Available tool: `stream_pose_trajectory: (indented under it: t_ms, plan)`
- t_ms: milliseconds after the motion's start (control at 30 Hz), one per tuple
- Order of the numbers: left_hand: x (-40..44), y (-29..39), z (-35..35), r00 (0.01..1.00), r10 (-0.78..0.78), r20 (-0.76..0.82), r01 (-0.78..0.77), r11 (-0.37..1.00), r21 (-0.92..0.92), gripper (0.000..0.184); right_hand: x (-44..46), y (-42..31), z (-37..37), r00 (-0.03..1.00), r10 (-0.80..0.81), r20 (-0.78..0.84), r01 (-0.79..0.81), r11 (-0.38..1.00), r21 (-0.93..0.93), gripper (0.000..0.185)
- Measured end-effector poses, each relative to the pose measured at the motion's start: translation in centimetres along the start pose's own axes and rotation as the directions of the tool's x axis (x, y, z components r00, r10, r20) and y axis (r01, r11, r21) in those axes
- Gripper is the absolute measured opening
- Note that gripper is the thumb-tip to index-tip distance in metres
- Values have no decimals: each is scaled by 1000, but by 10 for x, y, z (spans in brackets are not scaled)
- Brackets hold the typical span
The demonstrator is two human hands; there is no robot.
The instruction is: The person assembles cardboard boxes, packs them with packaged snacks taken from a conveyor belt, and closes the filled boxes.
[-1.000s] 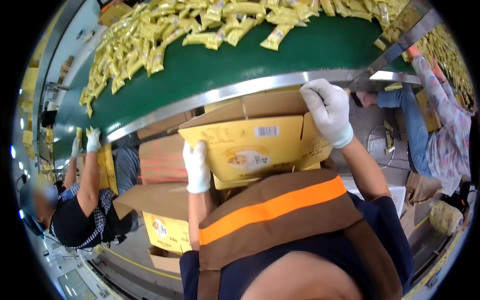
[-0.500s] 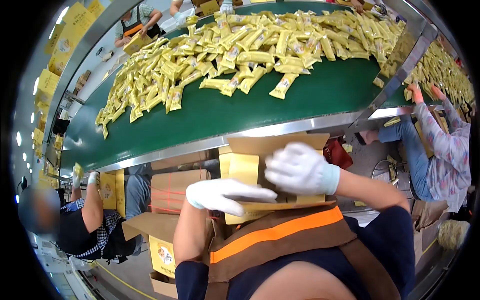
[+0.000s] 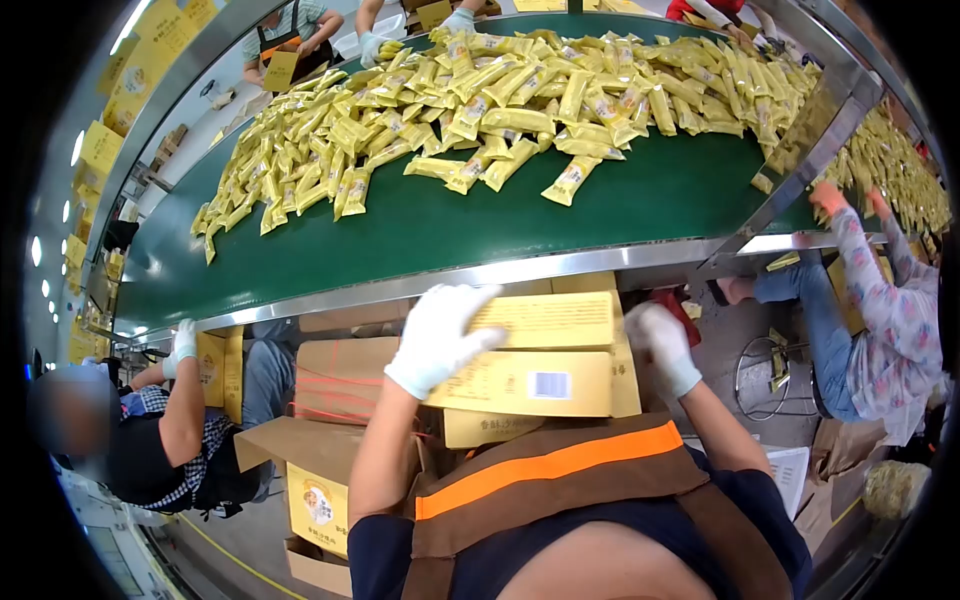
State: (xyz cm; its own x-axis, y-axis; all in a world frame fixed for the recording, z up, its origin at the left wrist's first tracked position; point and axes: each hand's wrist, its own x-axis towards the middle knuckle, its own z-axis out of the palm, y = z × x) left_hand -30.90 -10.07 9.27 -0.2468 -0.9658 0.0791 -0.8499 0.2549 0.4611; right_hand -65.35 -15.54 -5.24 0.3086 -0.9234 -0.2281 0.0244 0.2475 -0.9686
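Ahead of me, packets [image 3: 500,110] lie heaped on the surface [image 3: 400,235]. On my side of its edge I see the carton [image 3: 530,375], the tied box [image 3: 345,375] to its left, a person [image 3: 875,300] well to its right and another person [image 3: 180,425] farther left.

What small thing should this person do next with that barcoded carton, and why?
Probably bring the right hand in to steady the right end of the barcoded yellow carton: the left hand lies over its left end, while the right hand, slightly blurred, is beside the other end with no clear grip on it.
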Motion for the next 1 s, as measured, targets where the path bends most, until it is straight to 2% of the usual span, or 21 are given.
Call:
stream_pose_trajectory:
  t_ms: [67, 133, 200, 233, 300, 333, 367, 400, 433, 467, 500, 567, 600, 633, 667, 700, 767, 833, 900, 967, 1000]
  plan:
    - [-14, -26, 3, 980, -28, -196, -6, 985, -170, 40, -15, 51, 25, 899, 367, 237, -409, 898, 159, 40]
    - [-26, -34, 6, 935, -116, -335, -16, 930, -368, 39, -25, 52, 60, 938, 91, 336, -237, 874, 425, 57]
    - [-44, -38, 23, 856, -287, -431, -65, 767, -638, 48, -22, -44, 74, 936, -66, 345, -133, 842, 523, 69]
    - [-53, -57, 54, 794, -370, -483, -130, 672, -729, 50, -22, -88, 73, 926, -68, 371, -109, 894, 434, 73]
    - [-66, -66, 119, 752, -505, -424, -52, 595, -802, 46, -20, -139, 76, 885, -72, 461, -39, 973, 227, 67]
    - [-72, -66, 155, 748, -532, -397, 30, 625, -780, 45, -13, -151, 73, 842, -71, 535, 62, 997, 33, 58]
    - [-76, -66, 189, 763, -513, -394, 119, 710, -694, 46, -5, -172, 70, 760, -101, 642, 442, 804, -397, 51]
    - [-81, -67, 221, 791, -460, -404, 207, 821, -532, 48, -6, -181, 78, 659, -7, 752, 609, 591, -529, 49]
    - [-85, -70, 245, 825, -398, -401, 280, 905, -321, 52, -7, -186, 86, 560, 134, 817, 753, 330, -570, 48]
    - [-88, -72, 250, 869, -331, -369, 332, 941, -62, 56, -12, -176, 95, 507, 62, 860, 803, 327, -498, 41]
    - [-92, -79, 249, 906, -300, -298, 361, 916, 175, 60, -15, -173, 103, 449, 307, 839, 780, 323, -535, 32]
    - [-83, -37, 152, 914, -400, -64, 388, 822, 418, 53, -20, -139, 113, 464, 392, 794, 785, 232, -574, 27]
    - [-74, -41, 120, 861, -509, -11, 494, 830, 257, 47, -23, -132, 118, 472, 367, 801, 789, 229, -570, 26]
    - [-70, -43, 107, 833, -319, -452, 275, 948, -161, 44, -24, -129, 124, 479, 344, 807, 794, 221, -566, 26]
    - [-51, -28, 78, 775, -420, -473, 245, 889, -387, 44, -24, -128, 130, 485, 321, 813, 797, 220, -562, 25]
    - [-29, 1, 42, 784, -339, -519, 144, 914, -380, 44, -24, -130, 137, 468, 333, 818, 796, 243, -554, 25]
    - [-3, 35, 21, 902, 48, -428, -28, 998, 53, 47, -19, -139, 146, 445, 351, 824, 793, 274, -545, 25]
    - [-1, 34, 53, 992, -59, -110, 79, 978, 192, 54, -15, -140, 128, 512, 218, 831, 724, 412, -553, 32]
    - [-6, 32, 43, 966, -259, -2, 259, 966, 5, 58, -11, -124, 93, 650, -14, 760, 629, 572, -527, 37]
    - [-16, 10, 50, 978, -196, -66, 188, 976, -111, 59, -9, -90, 67, 739, -250, 626, 669, 156, -727, 48]
    - [-20, -2, 55, 975, -204, -89, 169, 939, -299, 64, -13, -68, 58, 798, -236, 555, 590, 115, -799, 60]
